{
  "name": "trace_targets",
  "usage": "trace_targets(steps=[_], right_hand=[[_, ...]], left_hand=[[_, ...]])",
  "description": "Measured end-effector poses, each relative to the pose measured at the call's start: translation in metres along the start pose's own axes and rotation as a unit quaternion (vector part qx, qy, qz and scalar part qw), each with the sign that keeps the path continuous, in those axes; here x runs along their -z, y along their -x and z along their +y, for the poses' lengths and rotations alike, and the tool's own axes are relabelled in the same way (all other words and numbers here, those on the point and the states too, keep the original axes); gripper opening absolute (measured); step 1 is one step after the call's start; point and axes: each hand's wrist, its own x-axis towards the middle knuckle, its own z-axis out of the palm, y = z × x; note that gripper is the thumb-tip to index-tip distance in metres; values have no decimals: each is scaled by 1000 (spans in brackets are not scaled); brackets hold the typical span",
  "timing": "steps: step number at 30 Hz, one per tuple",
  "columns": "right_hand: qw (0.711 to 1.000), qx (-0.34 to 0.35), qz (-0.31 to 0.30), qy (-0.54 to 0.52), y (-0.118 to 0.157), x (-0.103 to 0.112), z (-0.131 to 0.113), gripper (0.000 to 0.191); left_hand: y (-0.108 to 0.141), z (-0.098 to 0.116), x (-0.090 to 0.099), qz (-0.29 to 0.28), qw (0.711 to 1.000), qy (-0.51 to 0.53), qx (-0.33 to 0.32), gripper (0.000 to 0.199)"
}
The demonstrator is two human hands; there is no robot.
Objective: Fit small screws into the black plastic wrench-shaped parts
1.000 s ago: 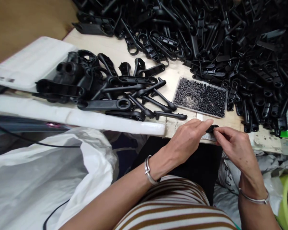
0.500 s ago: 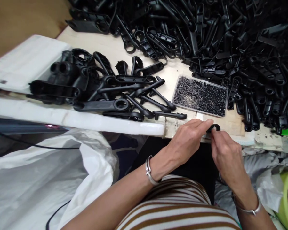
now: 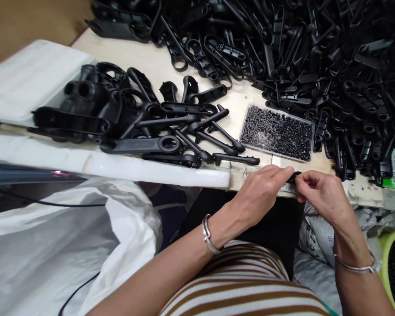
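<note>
At the table's front edge my left hand (image 3: 261,186) is closed round a black plastic part (image 3: 293,177), most of which its fingers hide. My right hand (image 3: 322,191) is at the part's right end with thumb and forefinger pinched together; whatever sits between those fingertips is too small or hidden to make out. Just beyond both hands lies a shallow clear tray (image 3: 276,156), filled with small dark pieces, greyish on the left and blacker on the right.
Black plastic arms (image 3: 171,118) lie loosely to the left, beside a white box (image 3: 36,74). A large heap of similar parts (image 3: 316,57) covers the back and right. White padding (image 3: 158,171) lines the front edge. Below are a white bag (image 3: 118,219) and a yellow-green bucket (image 3: 386,263).
My right hand has shifted right and turned, its pinch now beside the part's end. My left hand keeps its hold, and the black part's ring-shaped end shows less than before.
</note>
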Motion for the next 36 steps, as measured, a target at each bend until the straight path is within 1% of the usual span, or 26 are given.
trace_targets(steps=[5,8,10,12,13,15,17,18,19,21,22,24,26,28,31,36], right_hand=[[997,16,-61,49,-9,8,-13,15],[995,15,-74,60,-12,11,-15,15],[997,-1,-75,11,-9,9,-11,16],[994,-24,-61,-91,-1,5,-3,17],[987,-35,-41,-149,4,2,2,19],[966,-54,33,-252,14,-4,9,28],[935,-68,113,-330,23,-11,11,39],[919,-72,131,-364,27,-14,10,46],[905,-73,132,-398,29,-17,8,52],[874,-71,106,-468,32,-22,2,65],[858,-71,95,-500,32,-25,-1,67],[827,-73,94,-549,31,-29,-6,65],[806,-76,110,-576,29,-32,-9,56],[796,-75,124,-588,27,-34,-11,48],[785,-86,141,-597,23,-35,-14,43],[775,-107,133,-609,20,-36,-18,37]], left_hand=[[0,-1,0,4,1000,5,-6,21],[0,-2,-2,18,1000,5,-16,19],[0,-3,-3,41,999,-1,-22,18],[1,-1,-4,73,997,-6,-30,17],[1,0,-4,94,995,-6,-36,17],[2,5,-3,140,989,-2,-46,18],[3,9,-2,176,983,4,-53,19],[4,12,-2,187,981,7,-55,20],[4,14,-2,195,979,10,-57,21],[6,18,-3,211,975,16,-62,23],[7,20,-4,219,974,18,-63,24],[8,22,-5,232,970,22,-64,25],[9,25,-5,237,969,24,-63,25],[9,28,-4,240,969,25,-58,24],[9,33,-1,252,966,25,-50,21],[11,39,1,247,968,23,-36,17]])
